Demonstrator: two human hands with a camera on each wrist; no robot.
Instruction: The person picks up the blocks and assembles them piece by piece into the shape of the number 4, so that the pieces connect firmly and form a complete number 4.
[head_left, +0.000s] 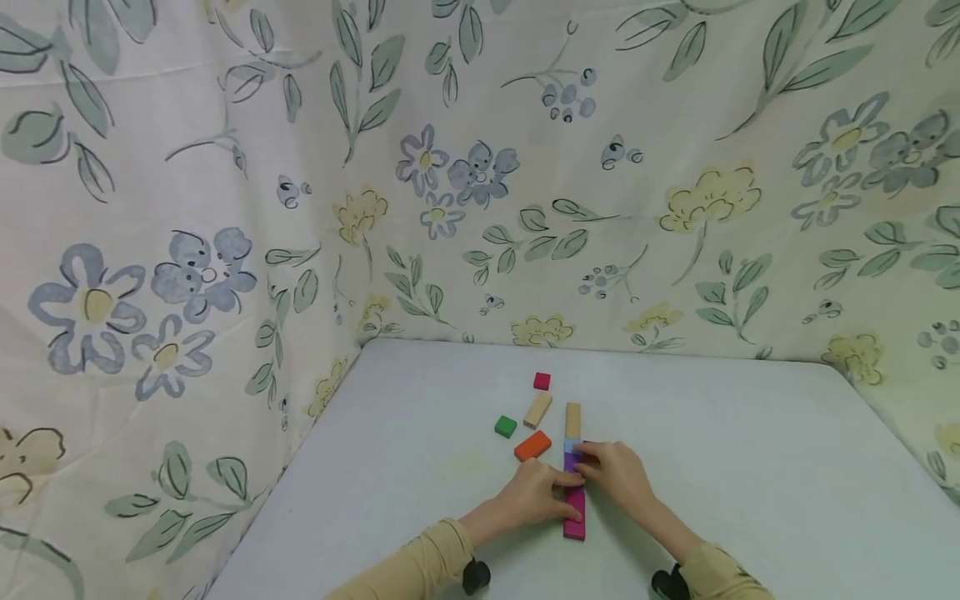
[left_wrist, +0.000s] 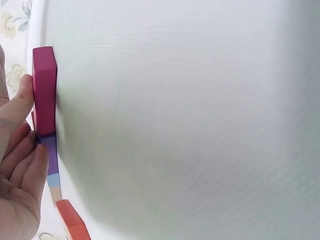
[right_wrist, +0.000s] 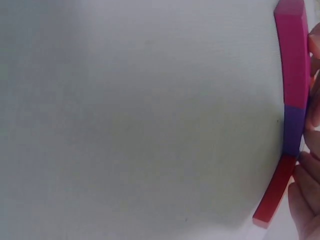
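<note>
A straight row on the white table holds a magenta block [head_left: 574, 528], a purple block [head_left: 572, 462], a light blue block [head_left: 571, 446] and a natural wood block [head_left: 573, 421]. My left hand [head_left: 528, 493] touches the near part of this row, its thumb on the magenta block and a fingertip at the purple one. My right hand [head_left: 621, 477] bends over a red block [right_wrist: 276, 192], which it appears to pinch. That red block slants away from the purple block in the right wrist view; in the head view my fingers cover most of it.
Left of the row lie an orange block [head_left: 532, 446], a green block [head_left: 506, 427], another wood block [head_left: 537, 411] and a small red block [head_left: 542, 381]. Flowered curtain [head_left: 480, 283] surrounds the back and left of the white table [head_left: 712, 433].
</note>
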